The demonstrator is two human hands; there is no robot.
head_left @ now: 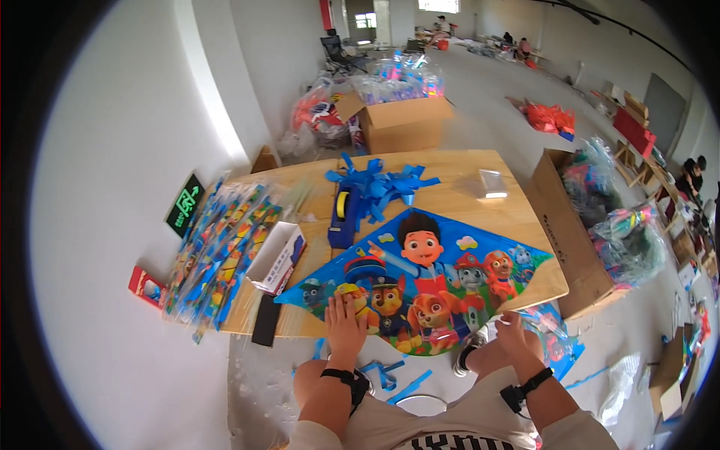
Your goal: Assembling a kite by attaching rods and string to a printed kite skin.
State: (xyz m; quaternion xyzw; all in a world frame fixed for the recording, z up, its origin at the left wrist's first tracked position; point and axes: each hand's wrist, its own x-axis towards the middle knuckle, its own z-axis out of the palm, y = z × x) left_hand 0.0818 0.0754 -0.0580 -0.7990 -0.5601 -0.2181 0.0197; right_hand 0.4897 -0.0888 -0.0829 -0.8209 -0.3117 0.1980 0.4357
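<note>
A blue kite [439, 281] printed with a cartoon child and several cartoon dogs lies spread over the wooden table, its lower edge hanging past the near side. My left hand [346, 324] rests flat on its lower left part, fingers stretched out. Just off its lower right edge, my right hand [516, 335] is closed with the fingers curled together; whatever it may hold is hidden. Beyond the kite stand a blue tape dispenser [343, 225] with a yellow roll and a heap of blue ribbon strips [382, 186].
Left on the table [457, 161] are packed kites in clear sleeves [225, 244], an open white box [276, 259] and a black phone-like slab [265, 321]. A small clear box [492, 184] lies at far right. Cartons of bagged goods [405, 126] [568, 240] stand beyond and right.
</note>
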